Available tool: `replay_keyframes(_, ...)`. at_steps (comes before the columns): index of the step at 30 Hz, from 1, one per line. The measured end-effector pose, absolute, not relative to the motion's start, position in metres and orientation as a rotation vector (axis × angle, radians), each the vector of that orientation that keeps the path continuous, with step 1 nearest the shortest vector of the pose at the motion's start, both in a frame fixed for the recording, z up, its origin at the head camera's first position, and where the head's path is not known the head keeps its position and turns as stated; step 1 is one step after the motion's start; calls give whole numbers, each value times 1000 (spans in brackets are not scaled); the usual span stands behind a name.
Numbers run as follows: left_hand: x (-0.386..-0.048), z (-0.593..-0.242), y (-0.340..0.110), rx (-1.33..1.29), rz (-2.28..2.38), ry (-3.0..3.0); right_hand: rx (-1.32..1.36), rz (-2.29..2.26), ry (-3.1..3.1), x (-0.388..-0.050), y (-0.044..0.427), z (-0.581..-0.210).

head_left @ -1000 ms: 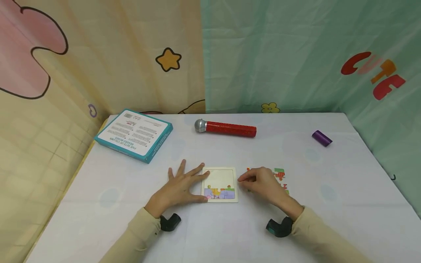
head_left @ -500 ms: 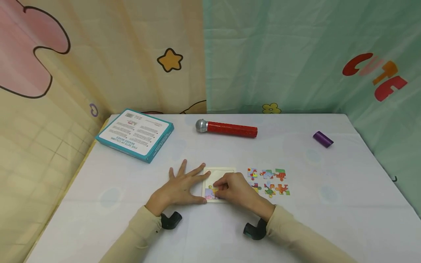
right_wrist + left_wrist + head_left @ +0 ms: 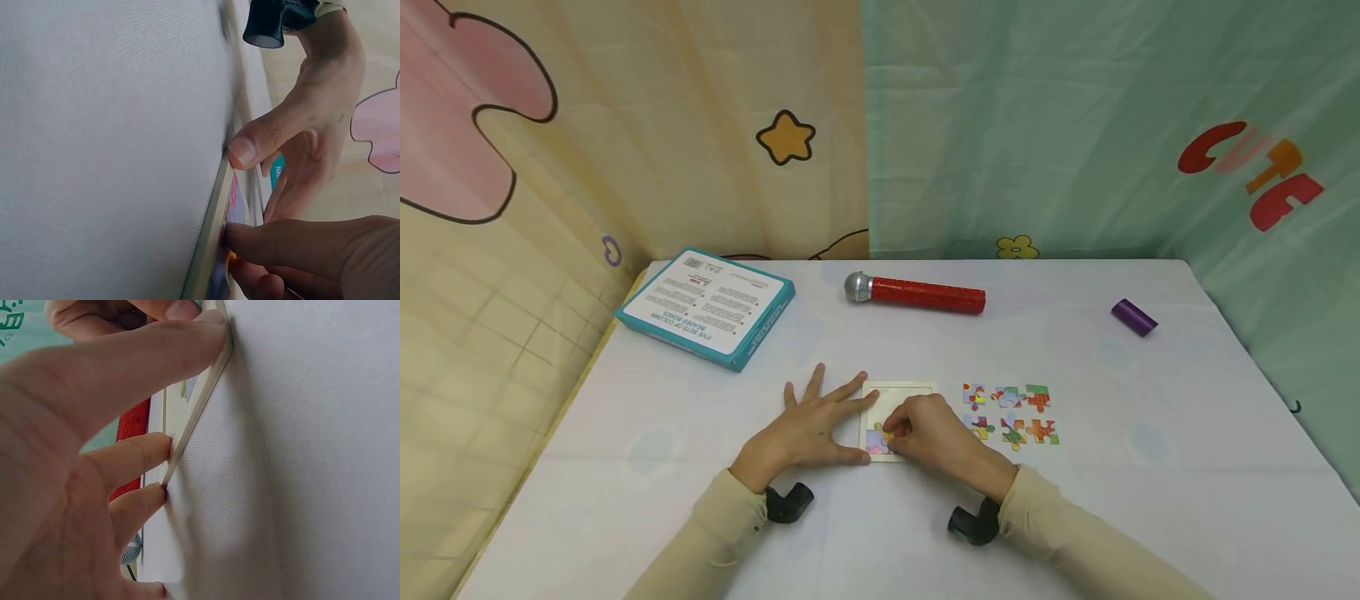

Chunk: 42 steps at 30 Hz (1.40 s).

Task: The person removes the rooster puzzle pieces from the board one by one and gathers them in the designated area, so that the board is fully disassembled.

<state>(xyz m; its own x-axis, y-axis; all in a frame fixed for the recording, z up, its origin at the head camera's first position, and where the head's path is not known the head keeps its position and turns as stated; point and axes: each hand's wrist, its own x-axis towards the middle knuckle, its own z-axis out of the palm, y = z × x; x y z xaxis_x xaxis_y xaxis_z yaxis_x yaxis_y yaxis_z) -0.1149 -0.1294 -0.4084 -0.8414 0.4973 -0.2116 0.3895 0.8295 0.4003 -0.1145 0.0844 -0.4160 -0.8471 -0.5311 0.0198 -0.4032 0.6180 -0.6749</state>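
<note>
A small cream puzzle tray (image 3: 898,385) lies on the table, with jigsaw pieces (image 3: 876,442) along its near side. My left hand (image 3: 808,429) spreads its fingers at the tray's left edge; the thumb rests on the near corner and two fingertips touch the rim. Over the tray, my right hand (image 3: 936,433) pinches a yellow-orange puzzle piece (image 3: 233,255) between thumb and fingers, low against the tray. That hand covers the tray's right part. Several loose puzzle pieces (image 3: 1012,429) lie in two rows to the right of the tray.
A red microphone (image 3: 925,295) lies behind the tray. At the back left is a teal and white box (image 3: 707,308), and at the back right a purple cylinder (image 3: 1134,317). Printed curtains (image 3: 1030,125) hang behind the table.
My right hand has moved left from beside the loose pieces onto the tray, then slightly further left. The loose pieces have come into sight. My left hand has stayed in place.
</note>
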Motion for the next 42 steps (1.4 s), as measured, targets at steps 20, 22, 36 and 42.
replay_keyframes(20, -114, -409, -130, 660, 487, 2716, -716, -1171, 2580, -112, 83, -413)
replay_keyframes(22, -114, -409, -130, 662, 492, 2715, -732, -1184, 2560, -110, 83, -414)
replay_keyframes(36, -114, -409, -128, 671, 478, 2721, -833, -1165, 2473, -104, 89, -415)
replay_keyframes(42, -115, -408, -128, 664, 473, 2712, -823, -1203, 2455, -105, 90, -415)
